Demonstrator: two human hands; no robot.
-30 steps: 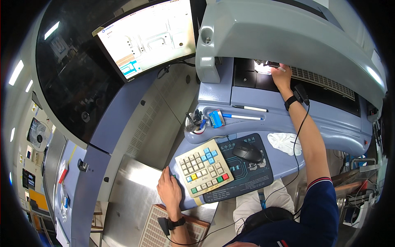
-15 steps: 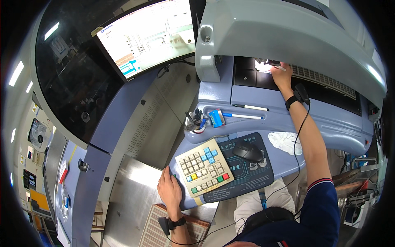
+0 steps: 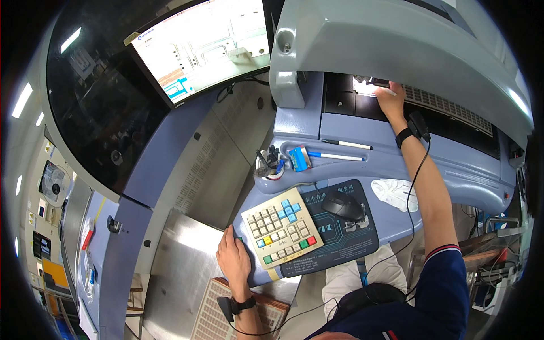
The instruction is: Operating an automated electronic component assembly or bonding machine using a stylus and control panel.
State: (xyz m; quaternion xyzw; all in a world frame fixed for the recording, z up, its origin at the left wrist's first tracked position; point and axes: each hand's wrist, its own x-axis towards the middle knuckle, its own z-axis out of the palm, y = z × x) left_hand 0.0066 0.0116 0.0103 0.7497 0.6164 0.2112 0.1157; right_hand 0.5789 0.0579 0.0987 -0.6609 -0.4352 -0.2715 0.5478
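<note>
My right hand reaches under the grey machine's arch, beside a brightly lit patch on the black bed. Its fingers are closed around a slim white pen-like stick; the tip is lost in the glare and I cannot tell what it touches. My left hand lies flat over the left edge of the blue-grey desk, fingers stretched out and holding nothing. Just right of it sits a beige keypad with several coloured keys. A bright monitor at the upper left shows a magnified pattern of lines and dots.
A black mouse rests on a dark mouse pad. A white cloth, two pens, a blue box and a pen cup line the ledge. Stacked patterned panels lie on a metal table. The grey arch overhangs my right hand.
The pattern on the monitor has shifted slightly. My right hand has moved only a little at the lit patch, still gripping the white stick. My left hand has stayed in place.
</note>
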